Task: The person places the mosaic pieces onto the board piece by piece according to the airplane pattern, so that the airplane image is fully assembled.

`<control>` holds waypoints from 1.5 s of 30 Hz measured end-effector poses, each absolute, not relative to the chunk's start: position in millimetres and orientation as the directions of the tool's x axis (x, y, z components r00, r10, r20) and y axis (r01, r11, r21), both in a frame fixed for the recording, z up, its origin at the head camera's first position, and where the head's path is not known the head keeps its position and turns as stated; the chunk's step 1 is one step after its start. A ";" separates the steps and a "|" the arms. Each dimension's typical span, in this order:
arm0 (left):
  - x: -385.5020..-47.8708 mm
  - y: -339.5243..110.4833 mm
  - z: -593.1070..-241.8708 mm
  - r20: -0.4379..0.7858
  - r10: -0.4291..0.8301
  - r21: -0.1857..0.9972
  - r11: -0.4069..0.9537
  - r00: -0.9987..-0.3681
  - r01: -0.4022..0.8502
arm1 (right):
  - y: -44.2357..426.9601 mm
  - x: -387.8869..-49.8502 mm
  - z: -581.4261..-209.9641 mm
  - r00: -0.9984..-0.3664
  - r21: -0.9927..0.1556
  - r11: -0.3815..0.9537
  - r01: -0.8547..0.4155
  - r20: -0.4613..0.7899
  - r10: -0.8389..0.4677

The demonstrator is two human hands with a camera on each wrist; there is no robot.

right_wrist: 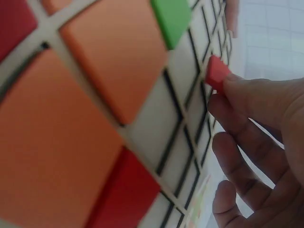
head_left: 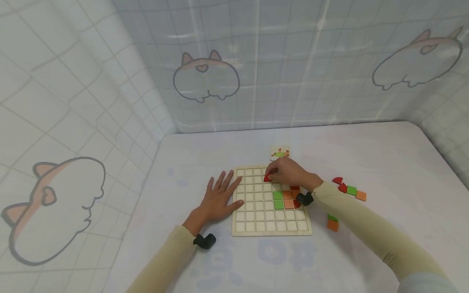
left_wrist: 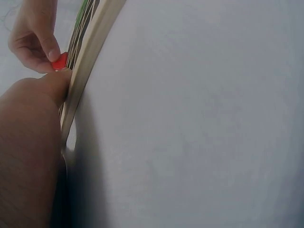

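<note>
A wooden grid board (head_left: 253,224) lies on the table, with green tiles (head_left: 278,199), orange tiles (head_left: 288,199) and red pieces set in its right-hand squares. Between thumb and fingertips my right hand (head_left: 289,173) pinches a red tile (right_wrist: 217,73) over the upper part of the board. That tile looks tilted against the grid in the right wrist view; whether it touches the board I cannot tell. My left hand (head_left: 217,200) lies spread at the board's left edge, its thumb and index finger reaching onto the frame.
A small pattern card (head_left: 279,152) sits just beyond the board. Loose red, green and orange tiles (head_left: 351,190) lie to the right, and an orange tile (head_left: 332,225) with a green piece is nearer, by the right forearm. Grid-patterned curtains stand behind and at the sides.
</note>
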State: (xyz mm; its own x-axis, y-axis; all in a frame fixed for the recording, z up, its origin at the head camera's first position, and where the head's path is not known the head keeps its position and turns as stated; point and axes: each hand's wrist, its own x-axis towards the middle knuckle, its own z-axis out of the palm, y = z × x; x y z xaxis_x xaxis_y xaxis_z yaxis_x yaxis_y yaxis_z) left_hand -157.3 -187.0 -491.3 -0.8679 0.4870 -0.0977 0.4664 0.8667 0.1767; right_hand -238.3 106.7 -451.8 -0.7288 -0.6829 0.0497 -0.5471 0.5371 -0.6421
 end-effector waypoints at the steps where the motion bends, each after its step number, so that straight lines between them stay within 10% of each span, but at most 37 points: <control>1: -157.0 -187.0 -491.5 -0.094 0.488 0.179 0.865 -0.867 0.468 | 106.0 -238.3 -452.5 -0.725 -0.633 0.539 -0.556 0.052 -0.687; 19: -156.0 -187.7 -492.2 -0.083 0.491 0.176 0.864 -0.867 0.473 | 108.2 -237.4 -465.7 -0.671 -0.364 0.597 -0.714 0.114 -0.733; 45: -159.6 -188.4 -495.4 -0.062 0.496 0.190 0.858 -0.866 0.478 | 244.6 -180.6 -450.7 -0.859 -0.384 0.780 -0.494 0.080 -0.505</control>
